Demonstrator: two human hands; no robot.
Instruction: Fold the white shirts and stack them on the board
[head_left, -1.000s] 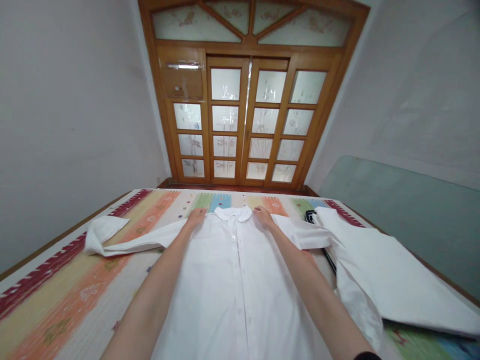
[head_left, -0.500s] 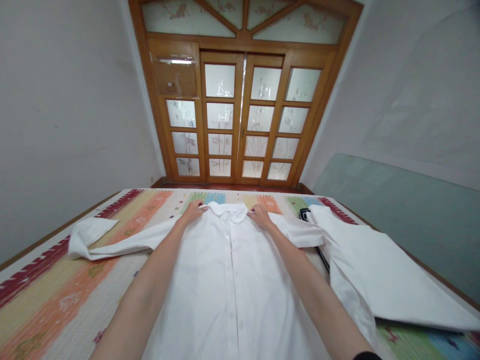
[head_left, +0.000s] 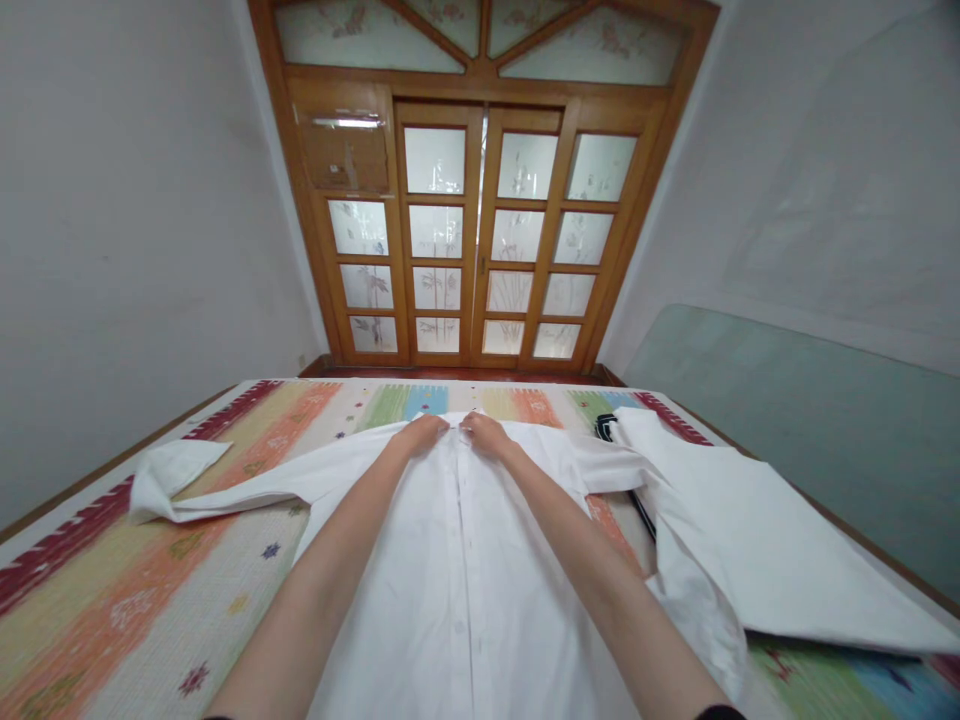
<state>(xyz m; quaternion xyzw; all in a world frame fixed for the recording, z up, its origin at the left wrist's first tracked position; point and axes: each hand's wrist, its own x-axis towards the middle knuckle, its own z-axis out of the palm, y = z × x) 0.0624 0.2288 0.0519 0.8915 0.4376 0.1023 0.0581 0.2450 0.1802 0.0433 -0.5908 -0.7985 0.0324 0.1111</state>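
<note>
A white button-up shirt (head_left: 420, 560) lies front side up, its sleeves spread out to both sides. My left hand (head_left: 426, 436) and my right hand (head_left: 484, 434) meet at the front of its collar, one on each side of the button line. The fingers of both are closed on the collar edges, and they hide much of the collar. The left sleeve (head_left: 255, 487) bends back at its cuff. Toward the right, the other sleeve (head_left: 611, 468) runs down beside a folded white garment (head_left: 757, 540).
The shirt rests on a bed with a striped, patterned cover (head_left: 150, 600). Black-and-white trim (head_left: 606, 428) shows at the folded garment's edge. A pale green headboard-like panel (head_left: 810, 430) stands along the right wall. Wooden glass-paned doors (head_left: 472, 240) are beyond the far edge.
Both hands have moved inward from the outer sides of the collar to its front middle. The collar, spread in view before, is now largely covered by them.
</note>
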